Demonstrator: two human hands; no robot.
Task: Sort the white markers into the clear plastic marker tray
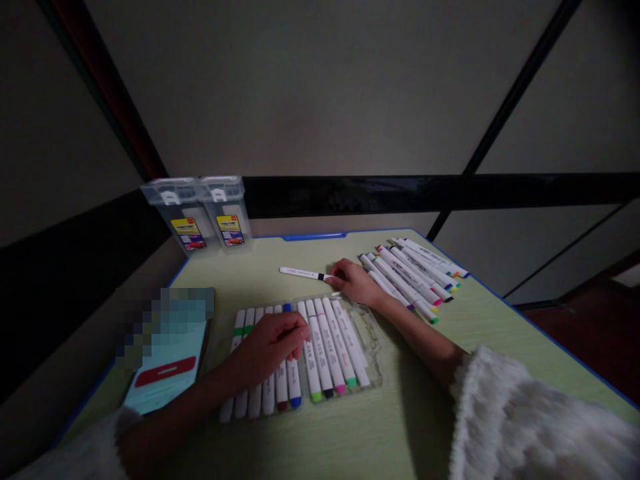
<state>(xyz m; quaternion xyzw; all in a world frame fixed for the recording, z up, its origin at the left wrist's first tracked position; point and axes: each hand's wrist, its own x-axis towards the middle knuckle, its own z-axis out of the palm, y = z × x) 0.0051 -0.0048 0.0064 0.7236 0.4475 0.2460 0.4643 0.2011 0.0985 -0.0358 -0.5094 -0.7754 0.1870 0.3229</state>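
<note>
My right hand (353,281) is closed, its fingers at the near end of a slim white marker (300,273) with a black band. That marker points left, low over the table or lying on it. Lower down, my left hand (280,339) hangs over a clear plastic tray (377,353) of white markers. Its thumb and fingers are curled together; whatever is between them is hidden. Colour-ended markers (327,347) fill the tray side by side, while its right end shows bare ridged plastic. Some of the left-hand markers are covered by my left hand and forearm.
A loose pile of white markers (407,273) lies beyond my right wrist. Two clear lidded boxes (220,213) stand at the back left corner. A lit phone (170,353) lies left of the tray. Blue edging (315,236) borders the table, with a panelled wall behind.
</note>
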